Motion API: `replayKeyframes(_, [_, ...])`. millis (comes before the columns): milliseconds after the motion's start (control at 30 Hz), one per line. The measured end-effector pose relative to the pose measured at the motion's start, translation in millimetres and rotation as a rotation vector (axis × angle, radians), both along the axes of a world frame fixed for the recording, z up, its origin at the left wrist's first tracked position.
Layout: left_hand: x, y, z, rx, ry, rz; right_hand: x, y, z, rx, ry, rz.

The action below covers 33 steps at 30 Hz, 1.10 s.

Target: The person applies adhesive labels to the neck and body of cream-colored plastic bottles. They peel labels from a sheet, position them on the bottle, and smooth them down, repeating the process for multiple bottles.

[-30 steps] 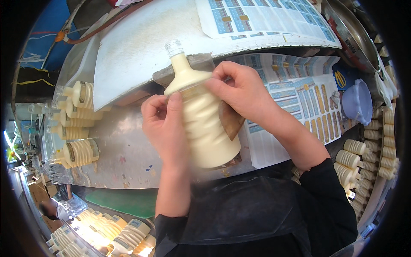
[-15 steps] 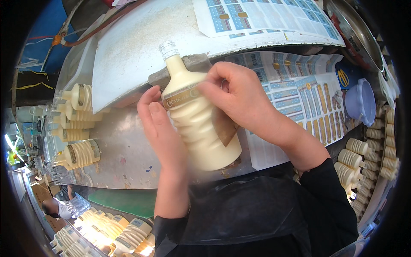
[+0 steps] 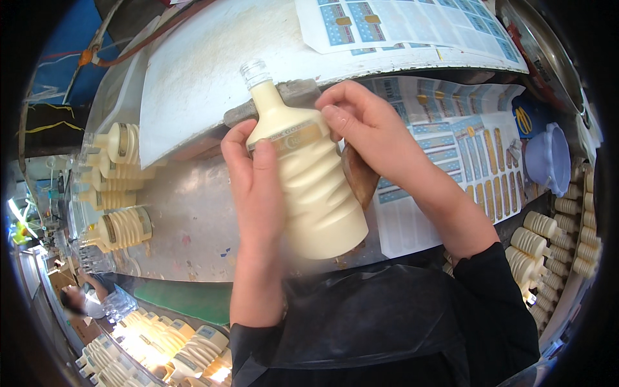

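A cream-coloured ribbed bottle point(image 3: 322, 213) lies tilted before me on the metal worktop, its clear threaded neck pointing away. Around its shoulder runs a gold-brown label band point(image 3: 303, 138). My left hand point(image 3: 255, 187) grips the bottle's left side, thumb on the front at the band's left end. My right hand point(image 3: 371, 132) is at the right shoulder, thumb and forefinger bent close together near the band's right end. A brown, smooth flat piece point(image 3: 361, 179) juts out below its palm, apparently held by the lower fingers, which are hidden.
Label sheets point(image 3: 451, 155) lie right of the bottle, with more on the white board point(image 3: 213, 64) beyond. A grey block point(image 3: 296, 94) sits behind the bottle's neck. Several similar bottles point(image 3: 122, 229) lie at left, others lower left and right. A lilac bucket point(image 3: 548, 158) stands at right.
My right hand has moved slightly right, off the band's front to the bottle's right edge, with the brown piece. The bottle has turned, bringing the band's print leftward.
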<state>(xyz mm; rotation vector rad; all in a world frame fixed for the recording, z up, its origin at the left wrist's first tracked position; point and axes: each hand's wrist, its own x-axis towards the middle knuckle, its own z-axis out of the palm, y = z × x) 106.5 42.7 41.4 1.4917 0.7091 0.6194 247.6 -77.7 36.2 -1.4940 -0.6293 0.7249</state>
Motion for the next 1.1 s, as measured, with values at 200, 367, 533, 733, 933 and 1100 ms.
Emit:
replayKeyframes(200, [4.1, 2.1, 3.1, -0.114, 0.016, -0.031, -7.8, 8.3, 2.6, -0.097, -0.111, -0.004])
replayKeyframes(367, [2.7, 2.7, -0.8, -0.104, 0.002, -0.049, -8.4, 9.0, -4.1, -0.057, -0.100, -0.023])
replayKeyframes(533, [0.8, 4.2, -4.0, -0.097, -0.024, -0.070, -9.8, 9.1, 0.5, -0.076, -0.102, -0.029])
replayKeyframes(733, [0.4, 3.8, -3.7, -0.081, -0.031, -0.071, -10.2, 9.8, -1.3, -0.064, -0.101, -0.034])
replayKeyframes(933, [1.1, 4.2, -6.5, -0.097, -0.052, -0.074, -8.1, 8.7, -6.5, -0.034, -0.084, -0.023])
replayKeyframes(1100, [0.5, 4.3, -7.9, -0.066, -0.031, -0.074, -8.9, 7.7, 12.5, -0.150, -0.202, -0.010])
